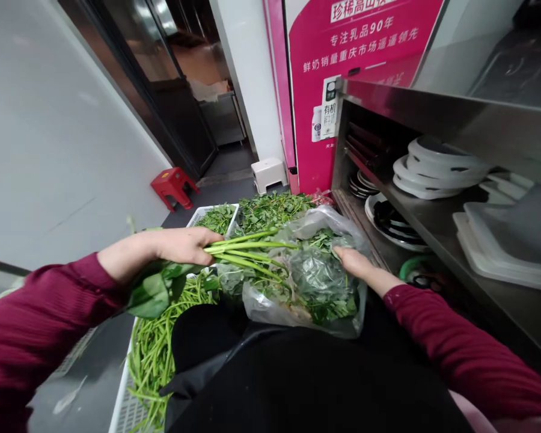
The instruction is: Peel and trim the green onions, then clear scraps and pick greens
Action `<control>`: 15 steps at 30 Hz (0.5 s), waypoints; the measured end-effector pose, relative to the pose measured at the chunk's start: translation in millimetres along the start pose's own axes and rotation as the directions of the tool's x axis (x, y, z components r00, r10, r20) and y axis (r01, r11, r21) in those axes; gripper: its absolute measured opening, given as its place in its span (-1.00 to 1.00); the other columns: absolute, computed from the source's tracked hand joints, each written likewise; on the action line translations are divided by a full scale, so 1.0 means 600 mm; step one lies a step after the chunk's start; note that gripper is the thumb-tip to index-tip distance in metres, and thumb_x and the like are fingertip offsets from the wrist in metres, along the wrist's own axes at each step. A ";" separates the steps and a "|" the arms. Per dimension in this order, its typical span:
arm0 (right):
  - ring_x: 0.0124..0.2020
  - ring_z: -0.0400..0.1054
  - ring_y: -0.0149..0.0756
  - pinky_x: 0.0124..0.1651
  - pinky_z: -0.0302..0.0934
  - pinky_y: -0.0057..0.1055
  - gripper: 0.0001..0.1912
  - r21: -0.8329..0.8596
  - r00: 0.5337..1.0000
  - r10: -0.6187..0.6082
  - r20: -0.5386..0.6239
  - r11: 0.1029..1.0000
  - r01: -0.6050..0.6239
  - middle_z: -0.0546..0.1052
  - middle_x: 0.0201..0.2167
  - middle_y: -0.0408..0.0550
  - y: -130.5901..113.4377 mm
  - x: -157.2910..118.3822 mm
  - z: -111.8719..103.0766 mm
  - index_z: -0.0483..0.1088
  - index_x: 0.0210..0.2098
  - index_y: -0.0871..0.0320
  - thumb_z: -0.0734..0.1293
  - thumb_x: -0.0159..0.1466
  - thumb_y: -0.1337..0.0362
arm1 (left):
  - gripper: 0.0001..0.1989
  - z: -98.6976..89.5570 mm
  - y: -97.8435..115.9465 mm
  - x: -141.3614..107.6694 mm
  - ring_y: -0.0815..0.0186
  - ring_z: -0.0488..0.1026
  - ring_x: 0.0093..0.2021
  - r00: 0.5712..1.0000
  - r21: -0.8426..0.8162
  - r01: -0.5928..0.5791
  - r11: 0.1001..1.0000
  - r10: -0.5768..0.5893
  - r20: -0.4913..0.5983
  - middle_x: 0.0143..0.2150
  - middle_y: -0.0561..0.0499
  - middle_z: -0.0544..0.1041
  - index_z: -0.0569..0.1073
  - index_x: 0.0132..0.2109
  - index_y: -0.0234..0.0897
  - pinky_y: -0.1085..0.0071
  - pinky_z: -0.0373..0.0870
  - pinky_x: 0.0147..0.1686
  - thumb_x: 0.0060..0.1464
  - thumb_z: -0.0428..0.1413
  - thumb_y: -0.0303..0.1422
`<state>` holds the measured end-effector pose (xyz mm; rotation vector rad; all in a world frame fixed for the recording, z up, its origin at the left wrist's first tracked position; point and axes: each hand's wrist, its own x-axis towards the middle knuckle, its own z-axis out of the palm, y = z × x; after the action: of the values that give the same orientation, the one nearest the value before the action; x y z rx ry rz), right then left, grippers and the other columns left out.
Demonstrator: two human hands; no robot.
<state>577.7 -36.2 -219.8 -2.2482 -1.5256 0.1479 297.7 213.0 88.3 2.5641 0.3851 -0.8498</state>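
Note:
My left hand (187, 245) is closed around a bunch of leafy green stems (252, 245). The cut ends point right, over an opened clear plastic bag (259, 307); the broad leaves (151, 294) hang below my wrist. My right hand (354, 263) is at the bag's right side, fingertips together against the plastic and greens; what they pinch, if anything, is hidden. Inside the bag lie loose leafy greens (333, 310) and a crumpled clear plastic bag (318, 270). To the lower left, long green stems (155, 349) fill a white plastic basket (122, 391).
Ahead lie a pile of leafy greens (275, 207) and another white basket (235, 219). A red stool (174, 185) and a white stool (269, 173) stand beyond. On my right, a metal shelf (433, 210) holds stacked white plates (437, 168). A pink cabinet (315, 72) stands behind.

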 end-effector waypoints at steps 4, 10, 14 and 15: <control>-0.10 0.31 -0.12 -0.10 0.19 -0.26 -0.60 0.007 0.991 -0.113 0.072 0.994 0.113 0.45 -0.11 0.11 -0.078 0.022 0.002 0.39 -0.11 0.19 0.30 0.02 0.35 | -0.62 -0.007 -0.003 -0.015 0.41 0.28 -0.55 0.999 -0.100 0.035 0.994 -0.038 -0.029 -0.51 0.10 0.40 0.43 -0.12 -0.28 0.52 0.25 -0.53 -0.16 0.02 -0.34; -0.11 0.29 -0.20 0.00 0.16 -0.22 -0.67 0.129 0.875 -0.119 -0.469 0.971 0.202 0.47 -0.21 0.05 -0.222 -0.010 -0.097 0.42 -0.17 0.19 0.12 0.16 0.44 | -0.71 0.006 0.023 0.032 0.38 0.34 -0.43 0.998 -0.137 -0.058 0.989 0.062 0.025 -0.41 0.07 0.45 0.42 -0.23 -0.32 0.50 0.30 -0.42 -0.21 0.04 -0.41; -0.02 0.24 -0.12 0.05 0.14 -0.14 -0.62 0.123 0.850 -0.329 -0.412 0.904 0.410 0.42 -0.08 0.15 -0.312 0.001 -0.130 0.30 0.01 0.25 0.17 0.25 0.21 | -0.72 0.023 0.048 0.065 0.39 0.32 -0.45 0.990 -0.079 -0.138 0.987 0.141 0.027 -0.43 0.09 0.42 0.40 -0.24 -0.33 0.51 0.26 -0.45 -0.20 0.05 -0.39; -0.03 0.24 -0.09 0.03 0.15 -0.13 -0.56 0.143 0.865 -0.315 -0.391 0.907 0.395 0.42 -0.08 0.19 -0.326 0.009 -0.128 0.28 0.03 0.30 0.18 0.25 0.15 | -0.73 0.028 0.054 0.071 0.39 0.31 -0.45 0.988 -0.056 -0.153 0.987 0.154 0.015 -0.44 0.10 0.41 0.39 -0.25 -0.33 0.51 0.25 -0.46 -0.20 0.05 -0.38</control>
<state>435.0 8.1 -71.9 -1.6717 -1.5979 -0.1900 334.6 182.2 59.3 2.4955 0.1987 -0.7959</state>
